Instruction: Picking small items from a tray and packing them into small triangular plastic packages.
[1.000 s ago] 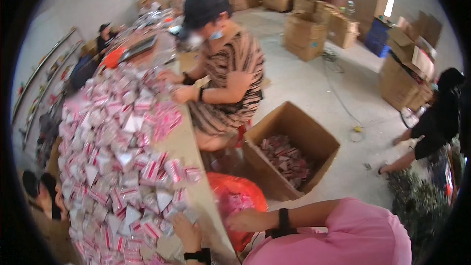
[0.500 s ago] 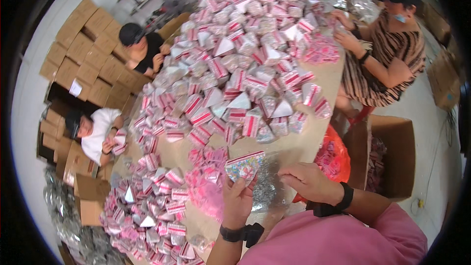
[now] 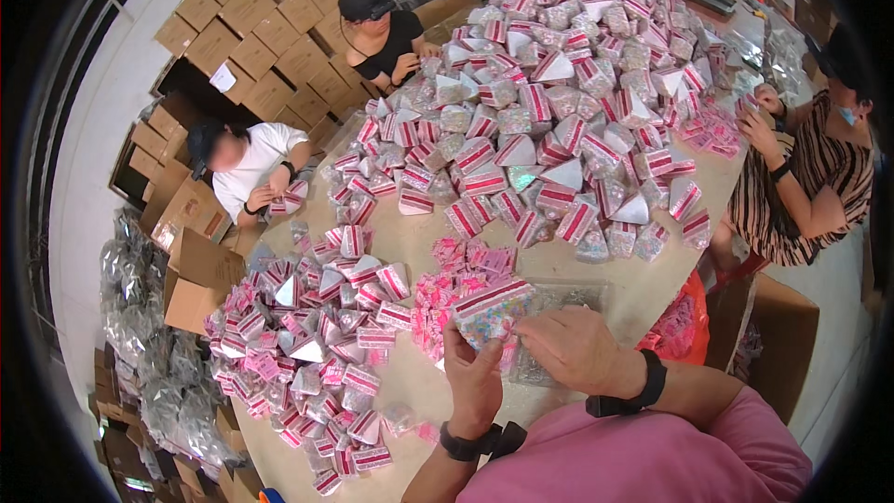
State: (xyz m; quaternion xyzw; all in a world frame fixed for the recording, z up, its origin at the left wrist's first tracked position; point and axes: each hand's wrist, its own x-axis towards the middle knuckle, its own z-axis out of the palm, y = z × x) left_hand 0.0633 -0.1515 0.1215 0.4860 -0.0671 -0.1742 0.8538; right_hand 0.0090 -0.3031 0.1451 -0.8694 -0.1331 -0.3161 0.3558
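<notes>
My left hand point(image 3: 475, 374) grips a wedge-shaped clear packet point(image 3: 495, 309), thumb in front. A dark red and white stripe runs along the packet's upper edge, with colourful speckled contents below it. At the packet's lower right side is my right hand point(image 3: 575, 346), its fingers bent and pressed together; whatever they pinch is hidden. Beneath and behind my right hand lies a shallow clear tray point(image 3: 596, 294) of small shiny bits. Pink printed cards point(image 3: 454, 265) form a heap just beyond the packet.
A large mound of similar wedge packets point(image 3: 559, 102) covers the far table point(image 3: 386, 235); a smaller pile point(image 3: 317, 345) lies left. An orange-red bag point(image 3: 687, 321) and open carton point(image 3: 782, 335) stand right. Three co-workers sit around the table. Stacked cartons point(image 3: 251, 14) line the wall.
The view has shifted left, so the scene sits further right. My right hand has come in from beside the packet to its lower right side. The packet stays in my left hand, now tilted.
</notes>
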